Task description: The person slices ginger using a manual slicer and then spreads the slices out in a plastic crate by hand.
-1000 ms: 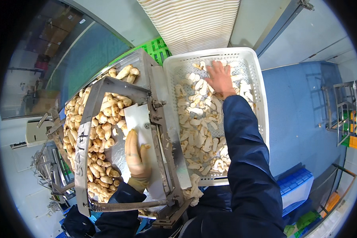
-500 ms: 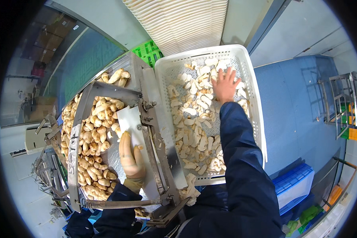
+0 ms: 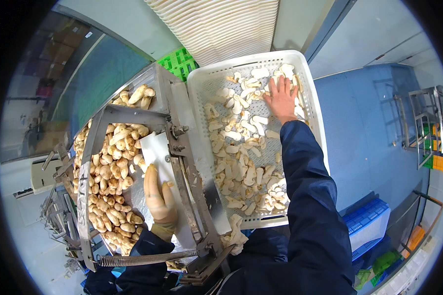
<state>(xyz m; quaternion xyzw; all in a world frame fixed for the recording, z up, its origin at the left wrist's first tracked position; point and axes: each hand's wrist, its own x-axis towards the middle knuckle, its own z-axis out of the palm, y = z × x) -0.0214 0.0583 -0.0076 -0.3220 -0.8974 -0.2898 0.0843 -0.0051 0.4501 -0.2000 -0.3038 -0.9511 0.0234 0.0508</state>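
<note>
My right hand (image 3: 282,100), bare and with fingers spread, presses flat on pale mushroom slices (image 3: 239,166) in a perforated white plastic basket (image 3: 321,132). It touches slices near the basket's far right side. To the left, my gloved left hand (image 3: 160,200) lies with straight fingers on the white board (image 3: 158,147) of a metal lever slicer (image 3: 97,147); nothing shows in its grasp. The slicer's steel frame surrounds that hand on its left. Whole brown-capped mushrooms (image 3: 114,172) are heaped on the metal tray beyond the left fingers.
A crumpled pale cloth (image 3: 235,235) hangs by the slicer's near end, below a coiled spring (image 3: 147,256). Stacked white trays (image 3: 216,29) and a green crate (image 3: 178,64) stand behind the basket. At right are a blue-and-white crate (image 3: 366,228) and a metal rack (image 3: 426,128).
My right hand has slid slightly to the right, and slices have shifted toward the basket's far right side, baring more mesh beside it. My left hand stays in place on the board.
</note>
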